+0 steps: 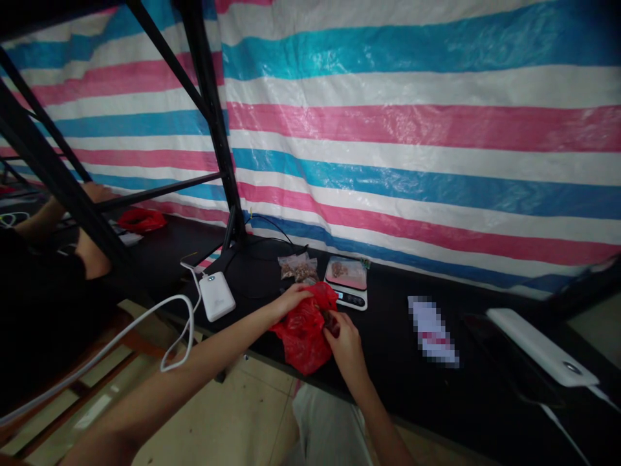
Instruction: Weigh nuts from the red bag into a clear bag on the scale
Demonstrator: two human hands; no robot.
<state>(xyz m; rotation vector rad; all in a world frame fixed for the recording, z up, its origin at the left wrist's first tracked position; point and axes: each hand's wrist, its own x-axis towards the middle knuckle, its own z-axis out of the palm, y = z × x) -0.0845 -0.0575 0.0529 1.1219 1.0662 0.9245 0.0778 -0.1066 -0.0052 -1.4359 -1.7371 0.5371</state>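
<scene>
A crumpled red plastic bag is at the table's front edge, partly hanging over it. My left hand grips its upper left side. At the mouth of the bag, on its right, are the bent fingers of my right hand; what they pinch is hidden. Something dark brown shows in the opening beside them. Just behind the bag stands a white digital scale with a small clear bag of brown bits on its plate. Left of the scale lie small clear bags of brown pieces.
The black table holds a white power bank with a cable at left, a blurred-out packet and another white power bank at right. A black metal frame rises at left. Another person's arm is beyond it.
</scene>
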